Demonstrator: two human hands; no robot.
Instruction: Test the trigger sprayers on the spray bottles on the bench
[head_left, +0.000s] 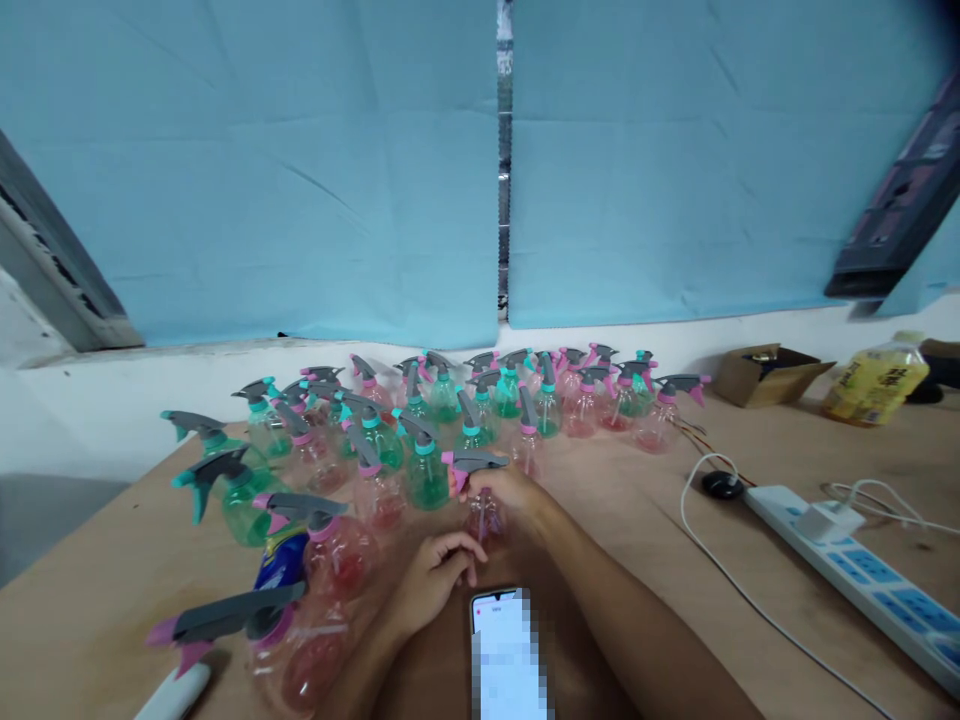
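the right hand (504, 488) has its grip closed around the neck of a pink spray bottle (484, 500) standing upright on the tabletop (637, 540), at the front edge of a crowd of pink and green spray bottles (420, 420). the left hand (435, 575) rests loosely curled on the tabletop, holding nothing, just beside a phone (506, 650).
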